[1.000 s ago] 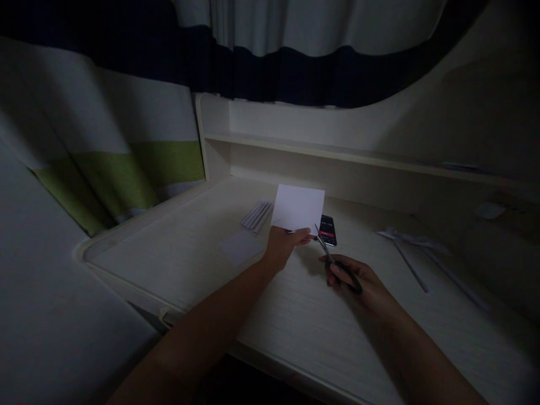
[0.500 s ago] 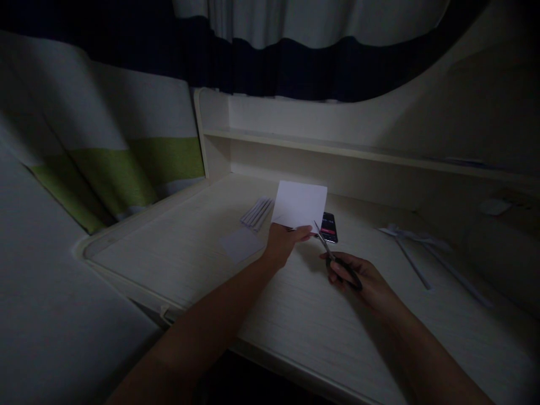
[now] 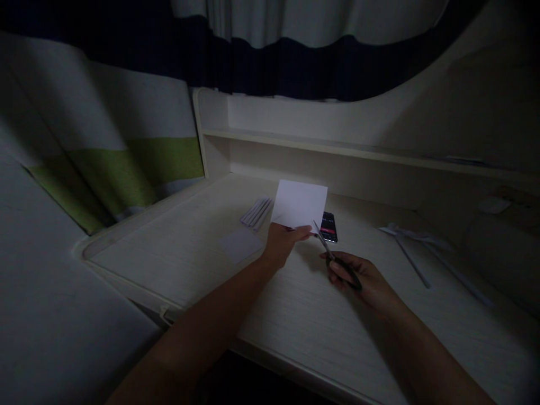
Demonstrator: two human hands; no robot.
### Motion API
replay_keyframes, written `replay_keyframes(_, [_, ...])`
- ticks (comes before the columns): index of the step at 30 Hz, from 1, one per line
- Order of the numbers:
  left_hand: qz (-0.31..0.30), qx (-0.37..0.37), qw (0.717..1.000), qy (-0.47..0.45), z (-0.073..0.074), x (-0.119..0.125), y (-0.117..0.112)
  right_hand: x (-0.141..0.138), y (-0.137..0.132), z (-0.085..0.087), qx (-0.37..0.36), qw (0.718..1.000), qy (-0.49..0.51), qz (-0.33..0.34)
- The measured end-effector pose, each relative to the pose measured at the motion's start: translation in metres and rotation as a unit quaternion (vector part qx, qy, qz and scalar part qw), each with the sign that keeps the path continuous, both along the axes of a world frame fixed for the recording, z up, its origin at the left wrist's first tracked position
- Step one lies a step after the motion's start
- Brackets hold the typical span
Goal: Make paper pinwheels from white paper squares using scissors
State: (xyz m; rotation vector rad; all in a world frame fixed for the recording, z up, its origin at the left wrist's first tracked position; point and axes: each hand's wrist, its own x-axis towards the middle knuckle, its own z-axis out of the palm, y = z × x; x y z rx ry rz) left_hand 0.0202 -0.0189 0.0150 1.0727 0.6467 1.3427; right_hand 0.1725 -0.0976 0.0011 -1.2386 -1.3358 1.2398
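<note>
A white sheet of paper (image 3: 300, 202) is held up above the desk by my left hand (image 3: 282, 243), which pinches its lower edge with the thumb on top. My right hand (image 3: 358, 278) grips a pair of scissors (image 3: 324, 246) by the dark handles. The blades point up and to the left, at the lower right corner of the sheet, close to my left thumb. One blade lies in front of the paper; whether it is cutting I cannot tell. Behind the sheet's right edge lies a phone (image 3: 328, 226) with a lit screen, partly covered.
On the desk (image 3: 202, 247), left of the sheet, lie a folded striped paper piece (image 3: 256, 213) and a flat pale square of paper (image 3: 240, 244). Thin paper strips (image 3: 413, 261) lie at the right. A shelf (image 3: 320, 145) runs along the back, below a curtain (image 3: 295, 64).
Almost nothing differs. Both hands, the paper and the scissors keep nearly the same position, and the view has shifted very slightly.
</note>
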Motion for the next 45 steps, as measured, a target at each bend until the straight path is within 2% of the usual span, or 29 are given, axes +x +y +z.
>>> replay_keyframes(11, [-0.002,-0.002,1.000,0.003,0.0025,-0.0003,-0.0017,0.0000,0.0004,0.0008,0.006,1.000,-0.021,-0.006])
replay_keyframes(17, [-0.001,-0.008,1.000,-0.001,0.0021,-0.0009,-0.0015,-0.0038,0.0010,0.0033,-0.014,1.000,-0.005,-0.022])
replay_keyframes(25, [-0.002,0.000,1.000,-0.008,0.0000,-0.0009,-0.0003,-0.0037,0.0006,0.0041,-0.017,0.999,0.012,-0.034])
replay_keyframes(33, [-0.005,0.035,0.999,0.030,-0.0022,-0.0024,-0.0006,-0.0017,0.0006,0.0024,-0.003,0.999,0.000,-0.033])
replay_keyframes(45, [-0.018,0.044,0.999,0.013,-0.0019,-0.0009,-0.0019,-0.0023,0.0009,0.0033,-0.006,0.999,-0.006,-0.039])
